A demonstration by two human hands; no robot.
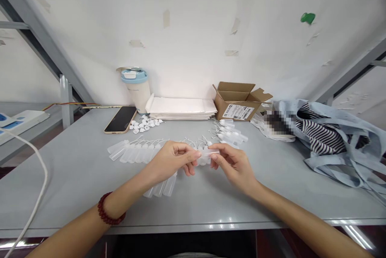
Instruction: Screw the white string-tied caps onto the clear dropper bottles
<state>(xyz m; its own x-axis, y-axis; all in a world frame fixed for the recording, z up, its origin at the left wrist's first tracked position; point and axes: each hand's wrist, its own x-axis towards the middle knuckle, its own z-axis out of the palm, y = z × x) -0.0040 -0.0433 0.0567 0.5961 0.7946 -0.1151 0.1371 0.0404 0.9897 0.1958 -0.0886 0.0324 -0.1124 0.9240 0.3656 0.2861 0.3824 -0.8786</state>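
In front of me, a small translucent plastic bottle (210,152) lies sideways between my hands above the table. My right hand (233,165) grips its body between thumb and fingers. At its left end, my left hand (176,157) is closed in a pinch; the fingers hide the neck and any cap there. Behind my hands runs a row of similar bottles (140,152) with white caps and thin tails. Several bottles (159,187) without visible caps lie nearer, partly under my left hand. More capped bottles (230,133) lie to the right.
Loose white caps (144,123) are piled beside a phone (120,119) and a lidded cup (137,91). A stack of white envelopes (182,108) and an open cardboard box (238,103) stand by the wall. A light blue bag (346,129) is at right, a white cable (42,169) at left.
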